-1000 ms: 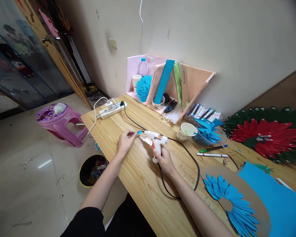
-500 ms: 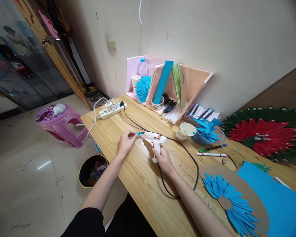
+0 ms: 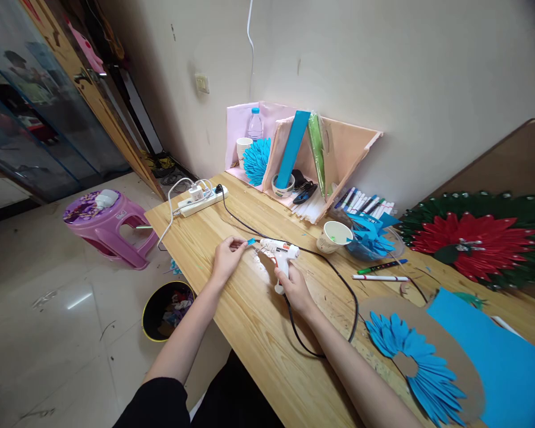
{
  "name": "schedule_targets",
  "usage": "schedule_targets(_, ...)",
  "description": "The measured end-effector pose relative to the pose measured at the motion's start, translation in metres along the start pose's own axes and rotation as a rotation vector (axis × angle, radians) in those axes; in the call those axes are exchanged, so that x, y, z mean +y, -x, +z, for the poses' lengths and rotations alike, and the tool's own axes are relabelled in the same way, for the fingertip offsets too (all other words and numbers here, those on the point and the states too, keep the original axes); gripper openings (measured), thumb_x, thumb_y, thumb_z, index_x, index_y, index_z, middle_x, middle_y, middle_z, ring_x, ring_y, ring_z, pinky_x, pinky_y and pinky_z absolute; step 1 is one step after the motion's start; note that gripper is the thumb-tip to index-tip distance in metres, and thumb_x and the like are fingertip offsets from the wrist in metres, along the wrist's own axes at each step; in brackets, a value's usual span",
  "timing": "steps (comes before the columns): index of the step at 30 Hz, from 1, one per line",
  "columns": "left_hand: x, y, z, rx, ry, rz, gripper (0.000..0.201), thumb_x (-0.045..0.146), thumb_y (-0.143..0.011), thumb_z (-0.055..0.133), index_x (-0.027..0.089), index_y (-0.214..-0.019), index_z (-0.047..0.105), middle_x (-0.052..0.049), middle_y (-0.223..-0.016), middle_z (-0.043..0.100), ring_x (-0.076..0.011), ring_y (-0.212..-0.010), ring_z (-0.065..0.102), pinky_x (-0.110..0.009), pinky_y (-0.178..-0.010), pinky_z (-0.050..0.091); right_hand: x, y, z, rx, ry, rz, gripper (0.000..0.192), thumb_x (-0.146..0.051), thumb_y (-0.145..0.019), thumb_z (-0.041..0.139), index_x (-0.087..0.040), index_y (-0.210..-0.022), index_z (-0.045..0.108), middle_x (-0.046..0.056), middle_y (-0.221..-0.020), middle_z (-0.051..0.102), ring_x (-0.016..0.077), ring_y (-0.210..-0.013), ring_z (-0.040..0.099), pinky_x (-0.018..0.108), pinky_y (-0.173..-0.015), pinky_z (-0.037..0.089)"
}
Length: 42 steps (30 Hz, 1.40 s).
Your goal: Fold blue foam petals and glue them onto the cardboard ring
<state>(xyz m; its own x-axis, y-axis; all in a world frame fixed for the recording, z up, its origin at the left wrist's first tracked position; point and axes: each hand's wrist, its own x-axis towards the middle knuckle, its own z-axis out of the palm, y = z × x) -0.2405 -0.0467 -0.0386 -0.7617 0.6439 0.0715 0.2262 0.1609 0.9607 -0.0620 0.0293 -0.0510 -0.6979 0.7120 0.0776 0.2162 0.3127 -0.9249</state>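
Between the fingertips of my left hand (image 3: 226, 260) is a small blue paper petal (image 3: 251, 242), held just off the glue gun's nozzle. My right hand (image 3: 296, 287) is wrapped around the handle of a white hot glue gun (image 3: 282, 251), whose nozzle points left toward the petal. Whether nozzle and petal touch is too small to tell. White glue residue (image 3: 261, 270) marks the table below the gun. To the right, a round cardboard base (image 3: 468, 371) carries a partial ring of blue paper petals (image 3: 432, 380).
A black cord (image 3: 355, 303) loops across the wooden table (image 3: 249, 333) to a power strip (image 3: 203, 202). Behind stand a paper cup (image 3: 334, 238), a bowl of blue pieces (image 3: 372, 235) and markers (image 3: 368, 202). Blue sheet (image 3: 485, 351) lies right; a bin (image 3: 167, 312) and pink stool (image 3: 116, 229) stand left.
The petal in my left hand has shifted slightly left, away from the nozzle. My right hand keeps the glue gun in nearly the same place. The whole view has shifted slightly.
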Motion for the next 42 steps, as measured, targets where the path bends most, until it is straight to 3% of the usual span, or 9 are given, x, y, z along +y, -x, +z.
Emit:
schedule_targets(4,-0.001,-0.001,0.001,0.008,0.017,0.004,0.021,0.035,-0.068,0.066,0.015,-0.075,0.064,-0.005,-0.073,0.067,-0.0156,-0.067,0.061,-0.027,-0.064,0.048,0.000,-0.001,0.000,-0.010,0.003,-0.006,0.030,-0.039,-0.084,0.042,-0.015,-0.093,0.058,0.005,-0.081,0.064,0.0193,-0.074,0.057,0.030,-0.069,0.043)
schedule_targets(9,-0.001,-0.001,0.000,0.012,0.036,-0.008,0.021,0.034,-0.067,0.067,0.015,-0.075,0.066,-0.005,-0.072,0.068,-0.0151,-0.064,0.060,-0.026,-0.063,0.047,-0.001,0.000,0.001,0.002,0.049,0.011,0.030,-0.042,-0.083,0.043,-0.015,-0.081,0.058,0.004,-0.073,0.062,0.0182,-0.067,0.056,0.029,-0.063,0.043)
schedule_targets(14,-0.004,-0.004,-0.003,0.054,0.085,-0.016,0.023,0.035,-0.068,0.066,0.014,-0.077,0.065,-0.004,-0.070,0.066,-0.0136,-0.064,0.059,-0.024,-0.062,0.046,-0.009,-0.002,-0.001,0.006,0.020,0.010,0.031,-0.040,-0.083,0.043,-0.015,-0.092,0.059,0.005,-0.080,0.066,0.0187,-0.071,0.059,0.028,-0.067,0.045)
schedule_targets(22,0.000,-0.003,-0.010,0.070,0.215,-0.080,0.040,0.045,-0.065,0.067,0.012,-0.085,0.062,-0.006,-0.074,0.066,-0.0098,-0.053,0.056,-0.020,-0.047,0.043,-0.019,-0.052,0.012,0.224,0.303,-0.041,0.027,-0.038,-0.083,0.043,-0.018,-0.096,0.055,0.006,-0.079,0.064,0.0211,-0.072,0.059,0.029,-0.064,0.042)
schedule_targets(27,0.014,0.007,-0.013,0.000,0.251,-0.095,0.042,0.046,-0.055,0.074,0.012,-0.077,0.065,-0.007,-0.072,0.068,-0.0109,-0.054,0.058,-0.023,-0.054,0.050,-0.015,-0.075,0.025,0.211,0.399,-0.076,0.013,-0.030,-0.080,0.050,-0.019,-0.085,0.055,0.008,-0.078,0.061,0.0244,-0.080,0.057,0.035,-0.069,0.041)
schedule_targets(30,0.026,0.014,-0.011,-0.054,0.266,-0.101,0.041,0.045,-0.051,0.077,0.013,-0.074,0.067,-0.007,-0.071,0.068,-0.0131,-0.057,0.060,-0.027,-0.060,0.053,-0.016,-0.073,0.020,0.150,0.387,-0.149,0.012,-0.031,-0.080,0.052,-0.021,-0.085,0.056,0.009,-0.078,0.059,0.0262,-0.083,0.055,0.039,-0.071,0.042)
schedule_targets(35,0.050,0.024,0.000,-0.197,0.284,-0.117,0.039,0.043,-0.051,0.078,0.013,-0.074,0.070,-0.008,-0.073,0.070,-0.0184,-0.066,0.064,-0.033,-0.071,0.054,-0.029,-0.034,-0.033,0.075,0.458,-0.205,0.023,-0.034,-0.084,0.048,-0.017,-0.097,0.056,0.010,-0.086,0.058,0.0274,-0.085,0.053,0.041,-0.071,0.042)
schedule_targets(39,0.070,0.033,0.018,-0.322,0.244,-0.089,0.031,0.039,-0.056,0.077,0.015,-0.074,0.072,-0.007,-0.075,0.071,-0.0191,-0.069,0.065,-0.033,-0.073,0.054,-0.023,0.018,-0.117,0.137,0.472,-0.150,0.021,-0.029,-0.085,0.044,-0.020,-0.098,0.057,0.009,-0.089,0.061,0.0236,-0.084,0.054,0.037,-0.073,0.042)
schedule_targets(42,0.088,0.040,0.039,-0.429,0.222,-0.023,0.025,0.035,-0.058,0.076,0.016,-0.073,0.071,-0.006,-0.074,0.070,-0.0191,-0.068,0.064,-0.032,-0.070,0.054,0.002,0.061,-0.188,0.289,0.506,0.022,0.022,-0.030,-0.085,0.041,-0.020,-0.091,0.060,0.008,-0.082,0.063,0.0212,-0.070,0.055,0.034,-0.062,0.040)
